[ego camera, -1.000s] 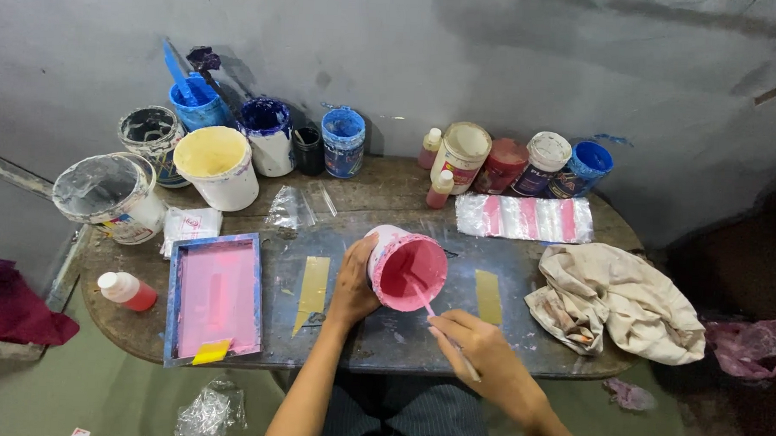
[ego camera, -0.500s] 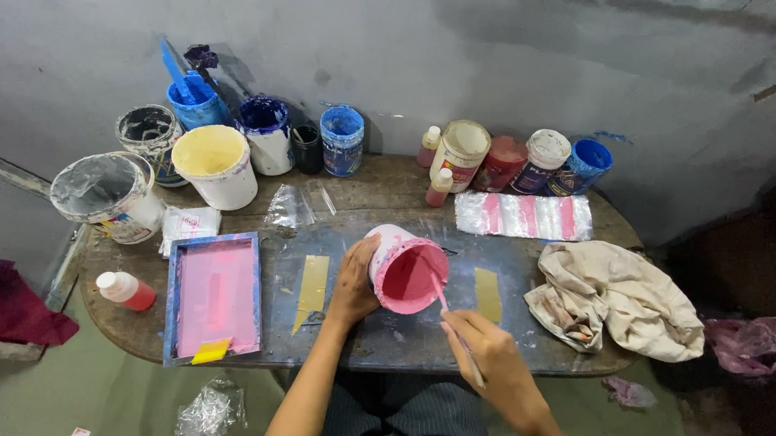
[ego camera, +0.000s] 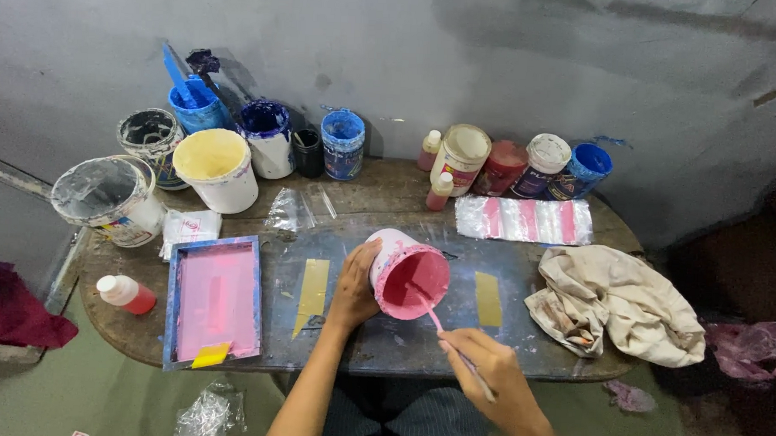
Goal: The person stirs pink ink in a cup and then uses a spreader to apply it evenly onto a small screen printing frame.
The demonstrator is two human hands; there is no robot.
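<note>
Stick (ego camera: 440, 327) drawn back, tip hidden in paint tub (ego camera: 406, 274)

Two yellow tape strips (ego camera: 312, 291), three small squeeze bottles (ego camera: 441, 191), one framed screen (ego camera: 215, 300).

Near the middle of the frame we see a small white tub (ego camera: 406, 273) smeared with pink, tipped on its side so its round mouth faces the lower right. Its inside is coated in pink paint. A thin stick (ego camera: 446, 336), pink at its tip, slants from the tub's mouth down toward the lower right of the frame.
</note>
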